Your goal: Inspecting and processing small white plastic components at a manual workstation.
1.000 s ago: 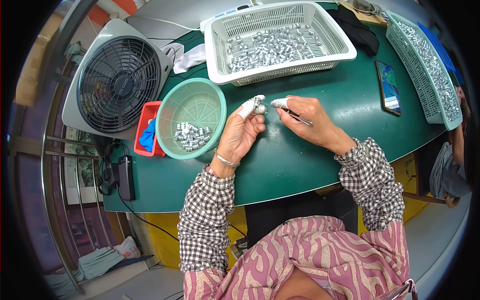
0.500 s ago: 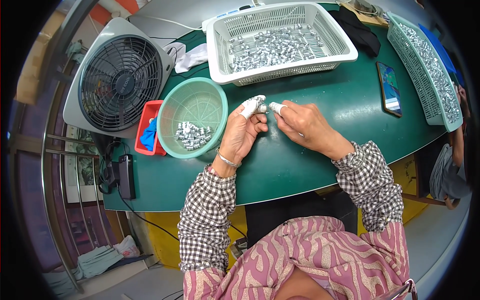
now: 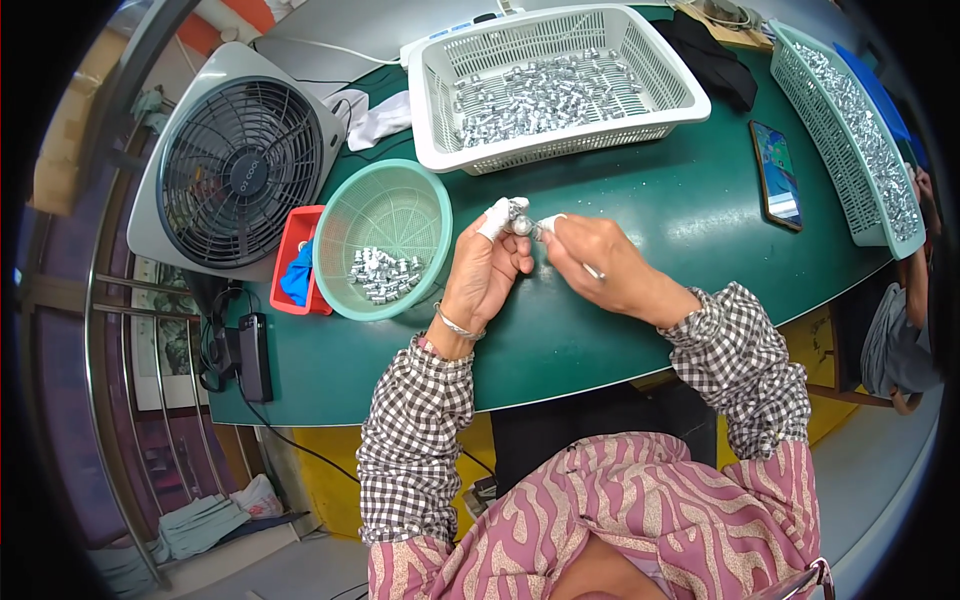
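- Above the glossy dark-green tabletop (image 3: 570, 350), between the person's two hands, a small silvery metal piece (image 3: 521, 225) is held up off the surface.
- Left hand (image 3: 482, 268): palm partly upward, thumb and forefinger closed on the piece at their tips, the other fingers loosely curled below; a silver-coloured bangle (image 3: 458, 325) circles the wrist.
- Right hand (image 3: 602, 260): back uppermost, fingers bent in and pinched round a slim pale metal tool (image 3: 594, 271), mostly hidden by the hand; from where I stand I cannot tell whether its tip touches the piece.
- White wrapping (image 3: 496, 220) covers some fingertips of both hands.
- Just left of the left hand, a round mint-green mesh plastic basket (image 3: 395, 195) holds a small heap of silvery pieces (image 3: 385, 277).
- Beside it, a red rectangular plastic tray (image 3: 284, 250) contains a crumpled blue cloth (image 3: 297, 277); farther left stands a grey box-shaped fan (image 3: 245, 175) with a round black grille.
- Beyond the hands, a large white rectangular plastic basket (image 3: 560, 149) has many more silvery pieces spread over its slotted floor.
- Over to the right, a dark-edged phone (image 3: 777, 175) with a lit screen lies near a long pale-green plastic basket (image 3: 825, 150) full of silvery parts.
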